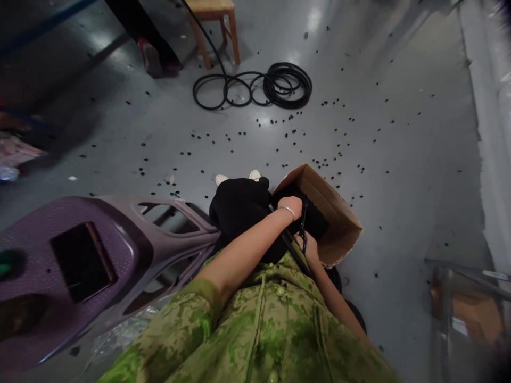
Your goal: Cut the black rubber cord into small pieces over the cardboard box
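Note:
My left hand (290,206), with a silver bracelet at the wrist, is closed over the near side of an open cardboard box (341,223). What its fingers grip is hidden. Just below it, my right hand (308,248) is curled beside a thin black loop (304,234) that runs up toward the left hand. Its fingers are closed, partly covered by dark material. A black strip (293,247) passes between the hands toward my lap. Inside the box lies a dark mass of small black pieces (317,218), too dim to name.
A purple plastic stool (139,239) at left carries a dark phone-like slab (82,260). Coiled black tubing (287,85) lies ahead, near a wooden stool (213,8) and a person's leg (149,37). Small black rings (293,131) litter the floor. A clear bin (467,314) stands at right.

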`<control>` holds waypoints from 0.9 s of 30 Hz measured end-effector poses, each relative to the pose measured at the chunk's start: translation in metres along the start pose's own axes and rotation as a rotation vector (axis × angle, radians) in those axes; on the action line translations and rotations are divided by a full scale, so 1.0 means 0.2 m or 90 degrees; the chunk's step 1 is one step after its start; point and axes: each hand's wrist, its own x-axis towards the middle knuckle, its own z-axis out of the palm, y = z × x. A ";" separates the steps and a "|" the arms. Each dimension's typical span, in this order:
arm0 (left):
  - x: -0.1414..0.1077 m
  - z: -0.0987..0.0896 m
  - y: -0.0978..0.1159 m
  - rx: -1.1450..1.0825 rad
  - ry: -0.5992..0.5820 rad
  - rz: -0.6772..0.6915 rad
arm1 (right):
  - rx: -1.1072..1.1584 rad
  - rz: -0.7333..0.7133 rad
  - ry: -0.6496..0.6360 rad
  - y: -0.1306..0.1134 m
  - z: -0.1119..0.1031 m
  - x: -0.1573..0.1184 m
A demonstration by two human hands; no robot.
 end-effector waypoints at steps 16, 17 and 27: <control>0.02 0.02 0.01 0.029 -0.037 0.046 | -0.041 0.023 -0.012 -0.01 -0.01 0.00; 0.02 0.02 0.01 0.032 -0.043 0.055 | -0.043 0.022 -0.013 -0.01 -0.01 0.00; 0.03 0.02 0.00 0.044 -0.061 0.083 | -0.044 -0.003 0.035 0.01 0.00 0.00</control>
